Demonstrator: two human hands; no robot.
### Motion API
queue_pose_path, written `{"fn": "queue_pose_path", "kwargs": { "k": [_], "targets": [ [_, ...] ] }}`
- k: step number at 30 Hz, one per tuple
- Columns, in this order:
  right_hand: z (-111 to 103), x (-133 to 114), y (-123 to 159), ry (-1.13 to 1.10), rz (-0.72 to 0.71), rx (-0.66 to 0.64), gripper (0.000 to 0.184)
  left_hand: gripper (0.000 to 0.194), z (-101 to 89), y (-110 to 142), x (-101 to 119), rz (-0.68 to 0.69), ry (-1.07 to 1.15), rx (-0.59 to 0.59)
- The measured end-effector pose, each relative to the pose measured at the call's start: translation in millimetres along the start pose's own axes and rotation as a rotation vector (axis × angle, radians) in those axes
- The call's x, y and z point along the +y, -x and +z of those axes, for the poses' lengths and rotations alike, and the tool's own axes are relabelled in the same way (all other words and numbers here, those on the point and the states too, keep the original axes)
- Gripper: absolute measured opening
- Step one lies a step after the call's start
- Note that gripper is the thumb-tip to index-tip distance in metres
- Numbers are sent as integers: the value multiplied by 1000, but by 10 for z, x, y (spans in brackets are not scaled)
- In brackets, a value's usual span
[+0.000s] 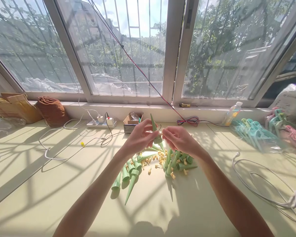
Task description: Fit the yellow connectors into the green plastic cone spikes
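My left hand [143, 133] is closed on a green plastic cone spike [153, 122], its pointed tip up and its wide end low. Close against it, my right hand [175, 136] pinches at the spike's side; a small pale piece shows at its fingertips, too small to name surely. Below my hands lie small yellow plastic pieces [149, 170] in a loose pile. More green spikes [131, 186] lie on the left of that pile, and a second group of green spikes [168, 168] is on its right, partly under my right hand.
The pale table [93, 210] runs to the windowsill. Behind my hands stand a small open box [130, 126] and a power strip [101, 124] with cables. A looped white cable [261, 191], teal clips [249, 131] and a bottle [233, 113] are right; a brown bag [51, 111] is left.
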State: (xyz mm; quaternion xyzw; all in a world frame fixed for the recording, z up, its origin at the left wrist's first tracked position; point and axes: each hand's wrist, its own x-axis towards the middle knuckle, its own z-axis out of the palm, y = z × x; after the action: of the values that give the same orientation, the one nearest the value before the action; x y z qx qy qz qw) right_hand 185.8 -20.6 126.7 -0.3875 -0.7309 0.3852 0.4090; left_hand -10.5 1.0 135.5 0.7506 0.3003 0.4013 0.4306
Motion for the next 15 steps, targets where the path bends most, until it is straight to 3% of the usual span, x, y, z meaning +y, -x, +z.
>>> {"fn": "queue_pose_path", "kwargs": {
  "k": [6, 15],
  "targets": [
    [12, -9, 12, 331, -225, 112, 31, 27, -103, -22, -36, -139, 208, -131],
    [113, -13, 17, 377, -292, 197, 39, 27, -121, -25, -27, -44, 182, -185]
  ]
}}
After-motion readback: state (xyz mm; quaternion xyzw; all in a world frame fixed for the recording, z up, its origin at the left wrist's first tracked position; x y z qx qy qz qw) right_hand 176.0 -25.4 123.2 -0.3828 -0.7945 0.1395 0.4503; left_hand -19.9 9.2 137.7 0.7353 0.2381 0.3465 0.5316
